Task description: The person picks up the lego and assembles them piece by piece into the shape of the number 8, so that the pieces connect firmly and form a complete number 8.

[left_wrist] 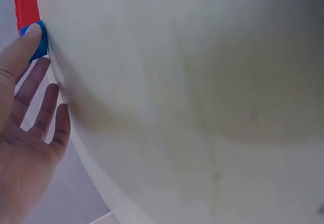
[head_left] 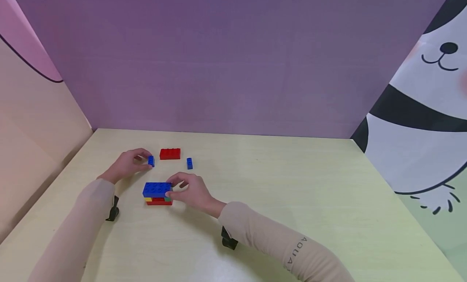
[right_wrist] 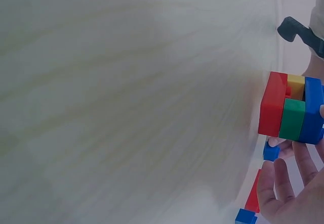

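My left hand [head_left: 125, 165] pinches a small blue brick [head_left: 151, 161] between thumb and index finger, at the left of the table. In the left wrist view the thumb lies on that brick, the other fingers spread apart. My right hand [head_left: 195, 190] grips the right end of a long blue brick [head_left: 156, 189], the top of a small stack. Under it are a yellow brick [head_left: 148, 199] and a green brick [right_wrist: 292, 120], set on a red base brick [right_wrist: 272, 105]. The stack stands nearer me than the small brick.
A loose red brick [head_left: 170, 153] lies just right of my left hand. Another small blue brick [head_left: 189, 163] lies to its right, beyond my right hand. The pale wooden table [head_left: 292, 192] meets a purple panel [head_left: 226, 63] at its back edge.
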A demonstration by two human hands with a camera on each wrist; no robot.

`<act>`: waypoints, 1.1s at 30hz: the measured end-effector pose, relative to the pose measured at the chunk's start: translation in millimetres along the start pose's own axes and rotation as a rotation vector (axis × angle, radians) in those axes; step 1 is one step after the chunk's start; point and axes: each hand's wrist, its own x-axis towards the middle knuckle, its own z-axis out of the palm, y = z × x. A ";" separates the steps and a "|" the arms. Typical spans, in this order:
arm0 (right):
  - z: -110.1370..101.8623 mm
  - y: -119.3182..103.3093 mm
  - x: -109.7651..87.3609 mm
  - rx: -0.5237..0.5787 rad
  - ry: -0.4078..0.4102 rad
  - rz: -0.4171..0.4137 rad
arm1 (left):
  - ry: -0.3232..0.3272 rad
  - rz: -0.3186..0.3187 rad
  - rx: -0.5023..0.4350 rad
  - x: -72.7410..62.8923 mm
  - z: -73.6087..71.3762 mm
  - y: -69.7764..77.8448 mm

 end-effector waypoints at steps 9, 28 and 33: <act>1.0 -0.5 0.9 -0.002 0.000 -0.002 | -0.009 0.010 -0.025 -3.3 -4.8 -2.5; 2.0 -1.2 0.2 0.004 -0.001 0.000 | -0.020 0.158 0.012 -25.1 -18.5 12.0; 2.5 -0.8 1.0 0.000 0.001 -0.001 | -0.039 0.182 0.021 -30.8 -24.0 16.0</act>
